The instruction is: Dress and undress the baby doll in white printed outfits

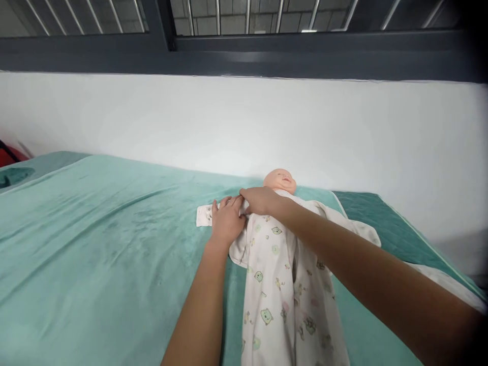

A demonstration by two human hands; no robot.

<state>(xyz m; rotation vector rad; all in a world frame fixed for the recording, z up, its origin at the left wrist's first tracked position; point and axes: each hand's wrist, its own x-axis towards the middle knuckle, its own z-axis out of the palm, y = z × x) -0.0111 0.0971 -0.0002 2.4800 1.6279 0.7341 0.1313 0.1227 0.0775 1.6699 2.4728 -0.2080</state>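
Note:
A baby doll (280,180) lies on its back on a teal blanket (95,239), dressed in a white printed sleepsuit (282,284). My left hand (225,221) lies flat, fingers stretched, on the suit's left sleeve, whose cuff (204,214) sticks out beyond my fingertips. My right hand (260,200) is curled at the doll's shoulder, its fingers closed on the suit's cloth beside my left hand. The doll's arms and legs are hidden inside the suit.
A white wall (244,122) runs right behind the bed, with a dark window frame (244,51) above it. A darker green cloth (396,229) lies at the right, and something red (11,152) shows at the far left edge.

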